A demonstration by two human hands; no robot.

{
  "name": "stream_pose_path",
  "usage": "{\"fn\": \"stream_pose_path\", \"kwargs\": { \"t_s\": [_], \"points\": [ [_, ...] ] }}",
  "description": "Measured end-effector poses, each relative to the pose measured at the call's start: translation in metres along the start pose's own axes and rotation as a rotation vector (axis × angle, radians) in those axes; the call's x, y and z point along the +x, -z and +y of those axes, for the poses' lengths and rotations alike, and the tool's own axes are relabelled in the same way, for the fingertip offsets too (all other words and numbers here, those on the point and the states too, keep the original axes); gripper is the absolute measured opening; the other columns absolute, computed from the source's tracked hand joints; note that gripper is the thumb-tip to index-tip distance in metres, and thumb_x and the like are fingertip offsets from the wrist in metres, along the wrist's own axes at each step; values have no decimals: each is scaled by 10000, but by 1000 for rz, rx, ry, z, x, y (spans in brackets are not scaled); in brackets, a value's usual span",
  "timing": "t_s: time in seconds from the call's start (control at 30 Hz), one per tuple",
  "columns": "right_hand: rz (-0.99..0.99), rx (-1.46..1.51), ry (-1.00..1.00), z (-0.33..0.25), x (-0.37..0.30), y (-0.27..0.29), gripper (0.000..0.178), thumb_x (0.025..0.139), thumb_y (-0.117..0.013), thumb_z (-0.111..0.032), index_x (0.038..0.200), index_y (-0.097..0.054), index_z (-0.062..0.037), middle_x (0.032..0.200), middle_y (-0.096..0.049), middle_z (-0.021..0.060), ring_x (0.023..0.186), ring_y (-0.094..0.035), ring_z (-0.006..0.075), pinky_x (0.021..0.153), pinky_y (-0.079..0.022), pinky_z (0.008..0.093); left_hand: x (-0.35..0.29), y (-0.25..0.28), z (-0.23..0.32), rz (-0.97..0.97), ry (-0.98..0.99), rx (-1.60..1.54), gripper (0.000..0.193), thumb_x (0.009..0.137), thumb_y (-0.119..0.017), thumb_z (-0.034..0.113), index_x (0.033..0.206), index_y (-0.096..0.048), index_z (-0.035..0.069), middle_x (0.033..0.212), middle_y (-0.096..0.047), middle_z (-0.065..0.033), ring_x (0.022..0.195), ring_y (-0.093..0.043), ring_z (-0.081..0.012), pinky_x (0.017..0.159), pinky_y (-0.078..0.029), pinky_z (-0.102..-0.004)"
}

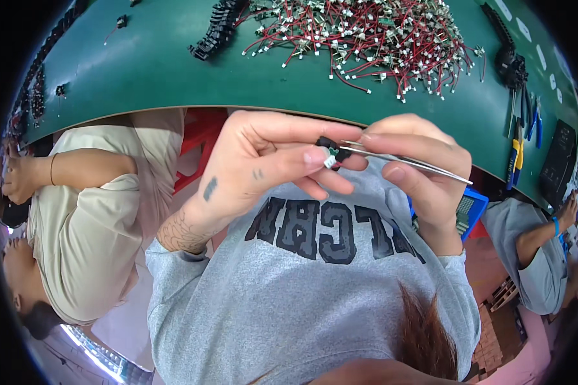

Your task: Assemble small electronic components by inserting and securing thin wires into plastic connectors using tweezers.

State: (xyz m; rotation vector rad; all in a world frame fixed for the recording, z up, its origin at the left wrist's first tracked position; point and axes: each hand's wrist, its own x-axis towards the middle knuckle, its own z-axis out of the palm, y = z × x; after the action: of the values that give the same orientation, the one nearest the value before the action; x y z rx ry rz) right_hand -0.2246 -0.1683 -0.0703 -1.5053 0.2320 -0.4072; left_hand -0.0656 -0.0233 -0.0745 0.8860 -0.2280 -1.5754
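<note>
Between thumb and fingers, my left hand (263,154) grips a small black part with a white connector (329,156) and a bit of green on it. My right hand (424,154) is closed around a pair of metal tweezers (417,165), whose tips reach to the black part. Whether the tips pinch anything is too small to tell. Both hands are raised in front of my grey sweatshirt, near the table edge. Beyond them on the green table (154,70) lies a large heap of small circuit boards with red wires and white connectors (392,38).
Black parts lie in a row (215,32) left of the heap. At the right are yellow-handled pliers (514,154), blue-handled pliers (535,122) and a black box (559,160). A blue tray (472,208) sits below the table edge. People sit on both sides of me.
</note>
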Motion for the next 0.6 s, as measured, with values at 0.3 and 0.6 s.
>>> {"fn": "stream_pose_path", "kwargs": {
  "t_s": [0.3,0.6],
  "points": [
    [8,-50,-71,8,-28,-4,255,741,-661,-19,988,-683,40,986,-647,169,823,-624,227,715,-512,279,-9,4,-37,46,-58,35,263,826,-568,-39,1081,-632,-54,941,-681,-181,777,-686,-185,683,-565,-222],
    [-61,-264,73,9,-36,6,242,749,-654,-20,985,-692,18,1009,-651,140,820,-625,211,712,-507,260,-8,-9,-48,112,-155,237,292,773,-599,-78,1060,-645,-53,926,-685,-148,744,-683,-169,676,-556,-208]
  ]
}}
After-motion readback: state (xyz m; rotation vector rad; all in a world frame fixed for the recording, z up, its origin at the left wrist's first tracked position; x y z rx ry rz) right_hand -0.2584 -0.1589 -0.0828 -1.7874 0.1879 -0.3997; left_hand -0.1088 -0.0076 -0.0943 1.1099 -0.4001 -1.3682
